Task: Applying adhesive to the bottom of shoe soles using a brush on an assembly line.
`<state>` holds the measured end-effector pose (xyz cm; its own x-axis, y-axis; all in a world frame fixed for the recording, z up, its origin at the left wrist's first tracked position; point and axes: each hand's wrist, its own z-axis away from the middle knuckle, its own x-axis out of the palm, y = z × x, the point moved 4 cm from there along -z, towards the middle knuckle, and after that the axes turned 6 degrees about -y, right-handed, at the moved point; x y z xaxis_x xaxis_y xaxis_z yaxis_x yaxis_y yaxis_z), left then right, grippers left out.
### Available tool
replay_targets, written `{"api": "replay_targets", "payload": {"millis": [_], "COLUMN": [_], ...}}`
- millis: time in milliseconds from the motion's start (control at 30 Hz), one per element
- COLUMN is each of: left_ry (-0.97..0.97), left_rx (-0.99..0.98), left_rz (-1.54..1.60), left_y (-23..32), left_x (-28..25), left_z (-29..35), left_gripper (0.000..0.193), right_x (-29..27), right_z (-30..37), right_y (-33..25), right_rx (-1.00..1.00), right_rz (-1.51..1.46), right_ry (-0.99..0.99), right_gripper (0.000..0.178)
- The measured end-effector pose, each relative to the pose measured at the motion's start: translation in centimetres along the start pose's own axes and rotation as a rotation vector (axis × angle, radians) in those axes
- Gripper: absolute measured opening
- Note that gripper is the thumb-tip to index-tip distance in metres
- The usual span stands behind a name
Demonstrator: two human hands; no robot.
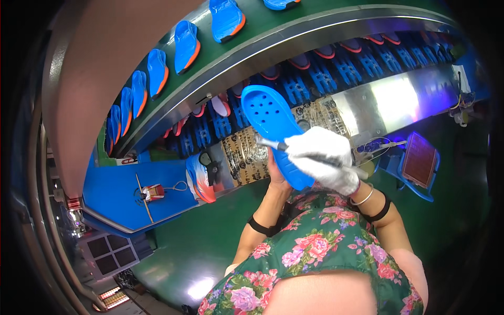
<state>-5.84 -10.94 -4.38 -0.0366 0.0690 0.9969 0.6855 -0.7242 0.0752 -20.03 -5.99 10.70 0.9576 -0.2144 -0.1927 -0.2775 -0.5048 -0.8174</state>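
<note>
My bare left hand (275, 172) grips a bright blue shoe sole (270, 118) from below and along its left edge. The sole is tilted, with a cluster of dark round holes in its wide far end. My right hand (321, 157), in a white glove, is closed around a brush (272, 143). The brush's pale metal end lies over the sole's left edge near its middle; I cannot tell whether it touches. Part of the sole's near end is hidden behind the glove.
Blue soles with orange edges (187, 47) line a green conveyor (252, 34) above. Under it runs a row of blue racks (323, 79) with shoe parts. A white, blue and orange shoe (199, 178) stands left, beside a blue table (113, 186). A blue-framed stand (420, 160) is at right.
</note>
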Motion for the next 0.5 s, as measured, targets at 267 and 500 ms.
{"api": "replay_targets", "payload": {"millis": [267, 500], "left_ry": [0.024, 0.016], "left_rx": [-0.026, 0.018], "left_rz": [-0.243, -0.266], "left_y": [0.1, 0.2], "left_x": [2.2, 3.7], "left_z": [-2.6, -3.6], "left_gripper": [0.090, 0.099], "right_x": [1.0, 0.2], "right_z": [1.3, 1.2], "right_y": [0.3, 0.7], "right_rx": [-0.144, -0.148], "right_rz": [0.245, 0.284], "right_ry": [0.010, -0.020], "right_gripper": [0.021, 0.024]}}
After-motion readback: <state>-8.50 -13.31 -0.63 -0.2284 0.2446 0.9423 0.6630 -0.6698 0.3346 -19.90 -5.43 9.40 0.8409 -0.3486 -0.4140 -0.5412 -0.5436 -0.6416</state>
